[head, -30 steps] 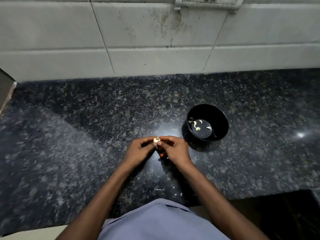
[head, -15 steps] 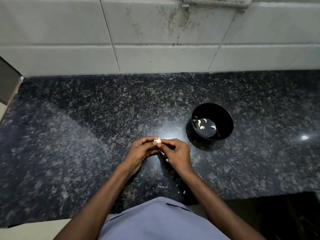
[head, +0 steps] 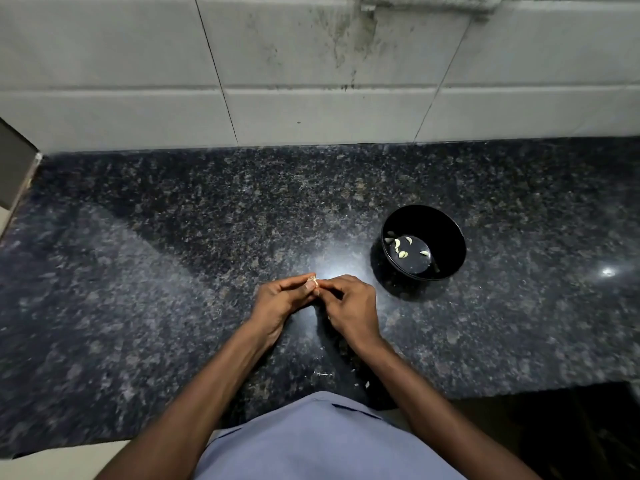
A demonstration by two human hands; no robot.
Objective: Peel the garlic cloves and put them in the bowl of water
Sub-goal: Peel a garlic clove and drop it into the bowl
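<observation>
A small pale garlic clove [head: 313, 280] is pinched between the fingertips of both hands above the dark granite counter. My left hand [head: 280, 301] holds it from the left with curled fingers. My right hand [head: 349, 303] meets it from the right, fingers curled at the clove. Most of the clove is hidden by the fingers. To the right and a little farther back stands a black bowl [head: 453, 251] of water with several peeled cloves [head: 401, 245] floating in it.
The speckled granite counter [head: 173, 271] runs back to a grey tiled wall [head: 311, 81]. Bits of garlic skin [head: 322, 374] lie near the front edge, by my blue shirt. A box corner [head: 14, 168] sticks in at the far left.
The camera view has shifted slightly, so the bowl sits farther right in frame. Both hands stay together on the clove, which now shows less between the fingers.
</observation>
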